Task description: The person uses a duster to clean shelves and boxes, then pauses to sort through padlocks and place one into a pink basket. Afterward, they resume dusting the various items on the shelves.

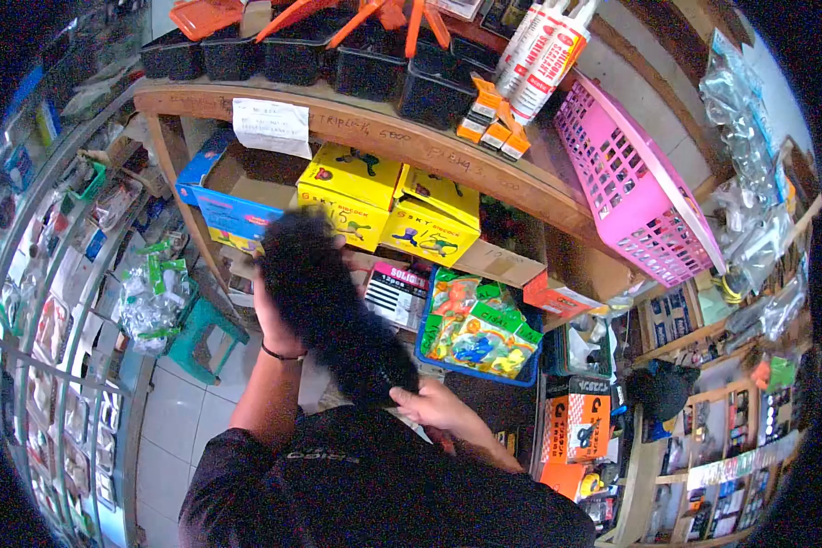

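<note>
Shelves (100, 416) of goods flank a tiled floor (166, 402) and wooden rack (402, 135). Hands apart, the left hand (276, 315) touches a fuzzy black thing's (338, 306) side, grip hidden; the right hand (440, 411) clasps its lower end.

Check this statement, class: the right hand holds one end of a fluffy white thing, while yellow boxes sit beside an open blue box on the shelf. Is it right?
Not quite: the fluffy thing is black, not white, as the head view shows. The right hand does hold one end, and yellow boxes sit beside the open blue box.
</note>
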Motion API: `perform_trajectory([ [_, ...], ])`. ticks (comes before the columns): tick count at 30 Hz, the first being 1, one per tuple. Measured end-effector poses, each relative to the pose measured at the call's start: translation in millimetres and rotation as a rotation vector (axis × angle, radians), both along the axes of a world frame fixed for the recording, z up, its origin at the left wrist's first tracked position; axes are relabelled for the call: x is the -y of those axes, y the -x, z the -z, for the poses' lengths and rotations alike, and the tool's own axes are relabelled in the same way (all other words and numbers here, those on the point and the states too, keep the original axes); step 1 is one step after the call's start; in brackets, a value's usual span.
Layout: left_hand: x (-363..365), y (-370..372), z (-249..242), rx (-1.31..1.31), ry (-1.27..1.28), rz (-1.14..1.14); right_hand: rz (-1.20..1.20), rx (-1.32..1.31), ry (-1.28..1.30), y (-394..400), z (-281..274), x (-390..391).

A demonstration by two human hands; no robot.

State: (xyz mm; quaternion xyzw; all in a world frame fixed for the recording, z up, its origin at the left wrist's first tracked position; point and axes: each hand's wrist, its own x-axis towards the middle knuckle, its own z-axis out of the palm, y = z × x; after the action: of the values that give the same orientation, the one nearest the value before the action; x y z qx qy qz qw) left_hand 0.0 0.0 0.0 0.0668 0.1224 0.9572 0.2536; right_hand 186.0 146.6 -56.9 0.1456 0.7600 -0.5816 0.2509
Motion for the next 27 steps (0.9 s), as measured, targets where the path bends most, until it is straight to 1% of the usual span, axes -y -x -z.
perform_trajectory([
  [2, -1, -6, -8, 0.005, -0.025, 0.016, 0.14, 0.018, 0.212, 2, 9, -3],
  [3, 1, -6, 1, 0.024, -0.044, 0.012, 0.138, 0.036, 0.192, -3, 1, -2],
  [5, 4, 7, 25, -0.357, -0.093, 0.163, 0.019, -0.031, 0.005, -2, -6, 7],
  [6, 8, 7, 24, -0.368, -0.058, 0.142, -0.04, -0.063, -0.089, -2, -7, 10],
  [7, 8, 3, 15, -0.365, -0.06, 0.139, -0.043, -0.059, -0.09, -3, -7, 9],
  [9, 7, -8, -7, 0.097, -0.149, 0.001, 0.214, -0.014, 0.209, -4, -10, 6],
  [10, 8, -11, -8, 0.091, -0.102, 0.002, 0.096, 0.056, 0.019, -4, -19, 6],
  [11, 8, -10, 1, 0.094, -0.102, -0.002, 0.093, 0.059, 0.02, -5, -25, 9],
  [13, 8, -5, 16, -0.258, 0.154, 0.084, -0.092, -0.116, -0.084, -7, -29, 14],
  [14, 5, -6, 20, -0.278, 0.317, 0.035, -0.007, -0.081, -0.071, -10, -12, 10],
  [15, 5, -7, 13, -0.277, 0.316, 0.033, -0.009, -0.081, -0.072, -9, -6, 6],
  [17, 8, -12, -7, 0.024, -0.088, -0.016, 0.184, 0.02, 0.077, -10, 0, -1],
  [18, 9, -15, -11, 0.005, -0.084, 0.032, 0.124, -0.021, 0.118, -9, -6, 2],
  [19, 9, -14, -7, 0.007, -0.082, 0.036, 0.128, -0.019, 0.12, -9, -13, 7],
  [21, 4, -10, 8, -0.174, 0.31, -0.011, -0.029, -0.123, -0.04, -8, -24, 13],
  [22, 1, -9, 10, -0.269, 0.503, -0.038, -0.006, -0.146, -0.018, -9, -18, 12],
  [23, 1, -9, 10, -0.27, 0.497, -0.038, -0.005, -0.147, -0.024, -11, -7, 6],
  [25, 6, -12, -7, 0.064, -0.038, 0.008, 0.124, -0.059, 0.147, -6, 1, 3],
  [26, 4, -11, -8, 0.1, -0.057, -0.009, 0.088, -0.071, 0.073, -9, 0, 4],
  [27, 4, -9, -3, 0.099, -0.056, -0.014, 0.084, -0.071, 0.074, -7, -10, 6],
])
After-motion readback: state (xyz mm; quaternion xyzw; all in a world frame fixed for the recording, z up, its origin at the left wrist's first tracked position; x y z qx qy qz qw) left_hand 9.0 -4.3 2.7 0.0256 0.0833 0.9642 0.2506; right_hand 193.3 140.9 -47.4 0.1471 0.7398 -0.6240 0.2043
